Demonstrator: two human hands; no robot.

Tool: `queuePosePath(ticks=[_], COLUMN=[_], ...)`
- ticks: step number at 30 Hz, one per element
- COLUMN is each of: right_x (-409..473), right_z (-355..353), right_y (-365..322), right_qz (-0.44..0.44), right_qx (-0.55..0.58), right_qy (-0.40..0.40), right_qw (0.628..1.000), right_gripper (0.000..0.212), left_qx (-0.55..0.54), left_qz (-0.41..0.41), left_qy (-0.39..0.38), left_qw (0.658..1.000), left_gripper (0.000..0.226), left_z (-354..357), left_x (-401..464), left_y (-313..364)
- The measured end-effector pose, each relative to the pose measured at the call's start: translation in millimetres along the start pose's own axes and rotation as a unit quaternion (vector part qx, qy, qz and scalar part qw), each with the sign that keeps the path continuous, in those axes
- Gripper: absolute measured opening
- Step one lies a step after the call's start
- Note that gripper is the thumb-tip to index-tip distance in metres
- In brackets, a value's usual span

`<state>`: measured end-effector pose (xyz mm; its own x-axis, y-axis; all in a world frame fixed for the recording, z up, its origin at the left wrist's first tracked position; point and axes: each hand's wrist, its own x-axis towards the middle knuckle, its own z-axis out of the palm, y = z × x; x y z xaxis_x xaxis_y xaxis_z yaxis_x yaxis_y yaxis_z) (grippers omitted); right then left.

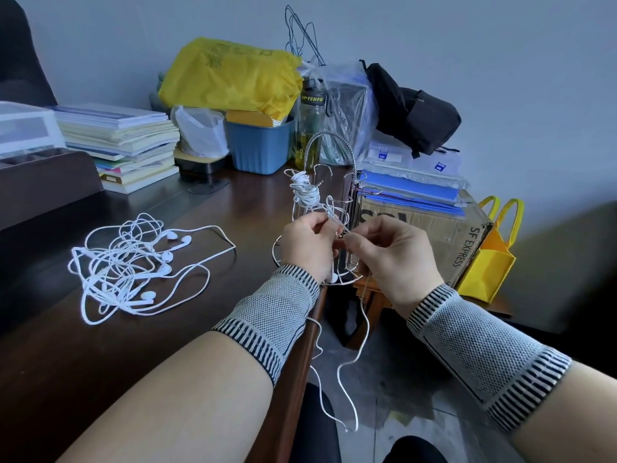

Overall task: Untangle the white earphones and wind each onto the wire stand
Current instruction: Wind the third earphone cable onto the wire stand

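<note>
While more earphones (133, 265) lie tangled on the desk (233, 208), both hands pinch one cord (350, 362). The left hand (307, 248) and right hand (394, 255) are close together by the stand (334, 182).

Grey knit wrist sleeves (277, 315), black-and-white striped cuffs, bare forearms

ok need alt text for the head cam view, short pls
Both hands, left and right, pinch a white earphone cord at a wire stand on the edge of a dark desk. One wound bundle sits on the stand; a tangled pile of earphones lies to the left.
</note>
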<state>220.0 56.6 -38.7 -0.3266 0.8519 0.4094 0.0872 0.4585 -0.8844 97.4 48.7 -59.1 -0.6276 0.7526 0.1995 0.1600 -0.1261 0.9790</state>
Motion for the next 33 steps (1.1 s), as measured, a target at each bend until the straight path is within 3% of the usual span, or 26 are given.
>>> queuePosePath(ticks=[6, 13, 19, 23, 28, 33], right_x=[-5.0, -1.8, 1.8, 6.8, 23.4, 33.2], right_z=[-2.9, -6.9, -12.3, -16.0, -14.7, -9.0], right_y=[3.0, 6.0, 15.5, 19.4, 20.7, 17.7], right_qz=[0.083, 0.112, 0.108, 0.092, 0.108, 0.075], right_qx=[0.088, 0.139, 0.146, 0.103, 0.049, -0.124], right_qy=[-0.051, -0.075, -0.013, -0.008, 0.005, -0.028], right_qw=[0.991, 0.981, 0.983, 0.990, 0.993, 0.989], right_gripper=[0.029, 0.027, 0.018, 0.010, 0.021, 0.023], left_qx=[0.039, 0.026, -0.032, -0.032, -0.038, -0.049], left_qz=[0.036, 0.022, -0.011, -0.010, -0.015, -0.017], left_qy=[0.003, 0.005, -0.009, -0.013, -0.004, -0.001], left_qw=[0.999, 0.999, 0.999, 0.999, 0.999, 0.999], left_gripper=[0.026, 0.020, 0.016, 0.013, 0.014, 0.010], left_z=[-0.3, -0.7, -0.1, 0.1, 0.3, -0.2], left_x=[0.1, -2.8, -4.2, -5.5, -3.9, -2.6], left_y=[-0.8, 1.5, 3.6, 4.3, 3.2, 2.6])
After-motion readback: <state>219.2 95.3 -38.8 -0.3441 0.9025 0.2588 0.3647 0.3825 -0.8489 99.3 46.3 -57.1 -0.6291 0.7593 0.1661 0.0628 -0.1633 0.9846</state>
